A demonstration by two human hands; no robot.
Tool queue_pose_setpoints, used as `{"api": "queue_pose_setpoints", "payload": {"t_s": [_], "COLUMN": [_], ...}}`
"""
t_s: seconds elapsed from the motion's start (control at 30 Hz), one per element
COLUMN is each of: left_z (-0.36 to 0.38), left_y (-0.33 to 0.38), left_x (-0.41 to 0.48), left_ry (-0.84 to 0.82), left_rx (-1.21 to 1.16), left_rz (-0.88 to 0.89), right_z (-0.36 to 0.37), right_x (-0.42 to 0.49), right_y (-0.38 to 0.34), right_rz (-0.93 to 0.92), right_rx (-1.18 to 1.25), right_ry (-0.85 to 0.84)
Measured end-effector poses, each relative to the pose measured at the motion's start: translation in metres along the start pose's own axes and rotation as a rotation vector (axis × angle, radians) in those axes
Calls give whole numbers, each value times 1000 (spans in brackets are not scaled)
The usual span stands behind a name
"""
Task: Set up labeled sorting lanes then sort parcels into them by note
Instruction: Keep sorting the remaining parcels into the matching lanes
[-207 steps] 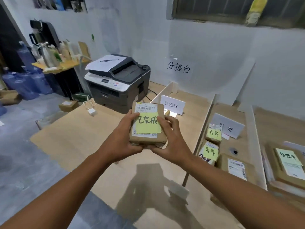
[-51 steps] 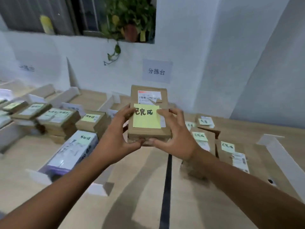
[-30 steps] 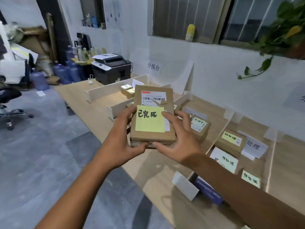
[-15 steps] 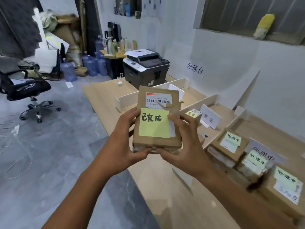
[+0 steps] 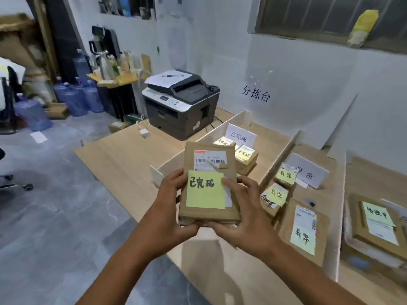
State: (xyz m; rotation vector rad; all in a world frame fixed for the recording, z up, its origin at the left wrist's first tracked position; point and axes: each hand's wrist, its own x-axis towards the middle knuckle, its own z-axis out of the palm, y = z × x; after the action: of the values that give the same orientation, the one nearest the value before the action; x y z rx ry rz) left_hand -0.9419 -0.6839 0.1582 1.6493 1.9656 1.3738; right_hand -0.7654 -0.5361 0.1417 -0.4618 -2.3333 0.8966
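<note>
I hold a brown cardboard parcel point(image 5: 209, 214) in front of me, above the near end of the leftmost lane. A yellow sticky note point(image 5: 206, 190) reading 已完成 is stuck on its top, below a white barcode label. My left hand point(image 5: 171, 205) grips its left side and near edge. My right hand point(image 5: 244, 214) grips its right side, thumb on the note. Behind it a white lane sign point(image 5: 241, 135) reads 已完成, with two noted parcels point(image 5: 245, 157) in that lane. The lane to the right has its own sign point(image 5: 307, 171) and three parcels point(image 5: 304, 230).
White dividers point(image 5: 277, 166) split the wooden table point(image 5: 123, 155) into lanes. A grey printer point(image 5: 180, 104) stands at the table's far left. A third lane at the right holds stacked parcels point(image 5: 374, 225). Water bottles point(image 5: 74, 97) stand on the floor at left.
My view has swung left along the table from the far lanes to the 已完成 lane. The parcel stays gripped in both hands in front of me.
</note>
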Motion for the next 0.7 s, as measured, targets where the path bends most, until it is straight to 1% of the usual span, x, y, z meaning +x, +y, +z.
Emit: {"api": "queue_pose_setpoints", "payload": {"t_s": [0.07, 0.13, 0.23, 0.33, 0.47, 0.6, 0.7], "left_z": [-18, -21, -19, -4, 25, 51, 68], "left_y": [-40, -63, -118, -182, -262, -325, -363], "left_x": [34, 58, 109, 162, 228, 282, 309], "left_ry": [-95, -147, -257, -347, -494, -572, -645], "left_rx": [-19, 4, 5, 66, 149, 216, 187], "left_rz": [-11, -12, -6, 26, 11, -68, -132], "right_z": [25, 38, 65, 93, 131, 174, 202], "right_x": [30, 44, 80, 114, 163, 201, 224], "right_y": [11, 20, 56, 106, 185, 246, 280], "right_rz": [101, 173, 283, 371, 486, 618, 693], "right_rx": [19, 17, -7, -19, -5, 30, 45], "right_ry": [32, 46, 80, 91, 101, 117, 134]}}
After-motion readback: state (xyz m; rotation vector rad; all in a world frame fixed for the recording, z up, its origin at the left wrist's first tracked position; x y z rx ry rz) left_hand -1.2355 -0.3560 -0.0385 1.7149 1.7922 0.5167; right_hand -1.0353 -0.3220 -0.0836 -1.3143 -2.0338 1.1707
